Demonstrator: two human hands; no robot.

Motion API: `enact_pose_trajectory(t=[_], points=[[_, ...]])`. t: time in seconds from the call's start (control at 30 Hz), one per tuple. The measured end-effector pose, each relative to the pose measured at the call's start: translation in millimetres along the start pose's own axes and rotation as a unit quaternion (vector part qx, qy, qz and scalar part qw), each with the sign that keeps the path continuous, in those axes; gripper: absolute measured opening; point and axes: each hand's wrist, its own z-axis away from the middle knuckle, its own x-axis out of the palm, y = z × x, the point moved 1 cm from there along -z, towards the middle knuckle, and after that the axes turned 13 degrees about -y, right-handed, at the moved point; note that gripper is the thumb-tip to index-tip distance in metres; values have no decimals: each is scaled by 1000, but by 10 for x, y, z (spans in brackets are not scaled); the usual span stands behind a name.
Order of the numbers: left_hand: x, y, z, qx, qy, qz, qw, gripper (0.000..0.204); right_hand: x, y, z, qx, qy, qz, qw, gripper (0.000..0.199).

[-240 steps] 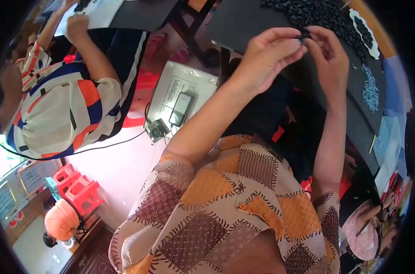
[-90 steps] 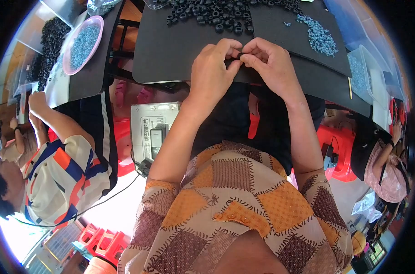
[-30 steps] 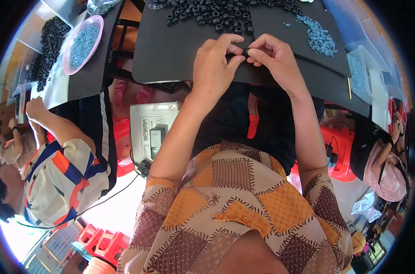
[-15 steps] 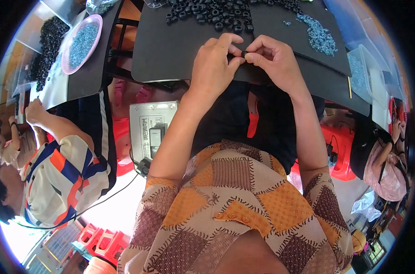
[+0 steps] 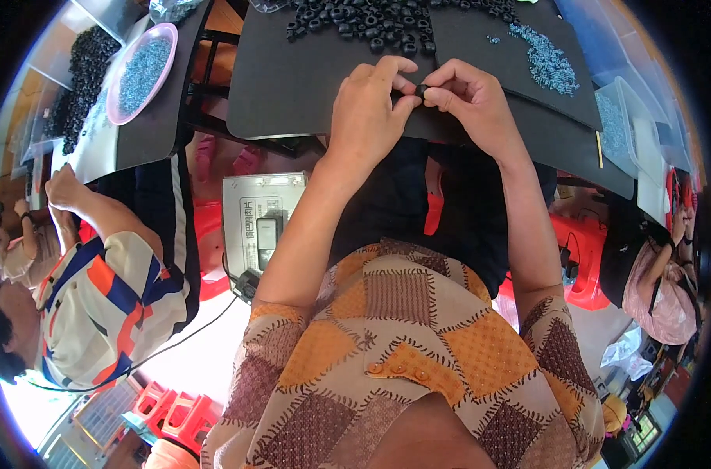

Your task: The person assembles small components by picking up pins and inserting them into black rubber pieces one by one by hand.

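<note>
My left hand (image 5: 369, 116) and my right hand (image 5: 471, 102) meet fingertip to fingertip over the near edge of a black mat (image 5: 293, 86). Between them they pinch one small black ring (image 5: 420, 90). A heap of the same black rings (image 5: 371, 19) lies on the mat just beyond my hands. A smaller pile of little grey-blue parts (image 5: 545, 59) lies to the right of my right hand.
A co-worker in a striped shirt (image 5: 113, 305) sits at my left, hand (image 5: 62, 187) at another table with a pink dish of grey parts (image 5: 140, 70) and black rings (image 5: 82, 70). A grey box (image 5: 262, 223) stands on the floor. Clear bins (image 5: 629, 125) sit at right.
Eight seconds ago my view was turned and my hands were raised at upper right. Over the last second my hands stay together on the ring, with only small finger shifts.
</note>
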Motion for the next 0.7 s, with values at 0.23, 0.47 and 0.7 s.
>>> enact_pose_trajectory(t=[0.23, 0.47, 0.7], points=[[23, -39, -3, 14, 26, 13, 999, 36, 18, -30, -28, 23, -1, 53, 998, 9], [12, -18, -18, 12, 27, 14, 999, 32, -14, 49, -11, 6, 2, 9, 1000, 8], [-1, -12, 4, 6, 9, 1, 1000, 32, 5, -2, -31, 17, 0, 50, 999, 8]])
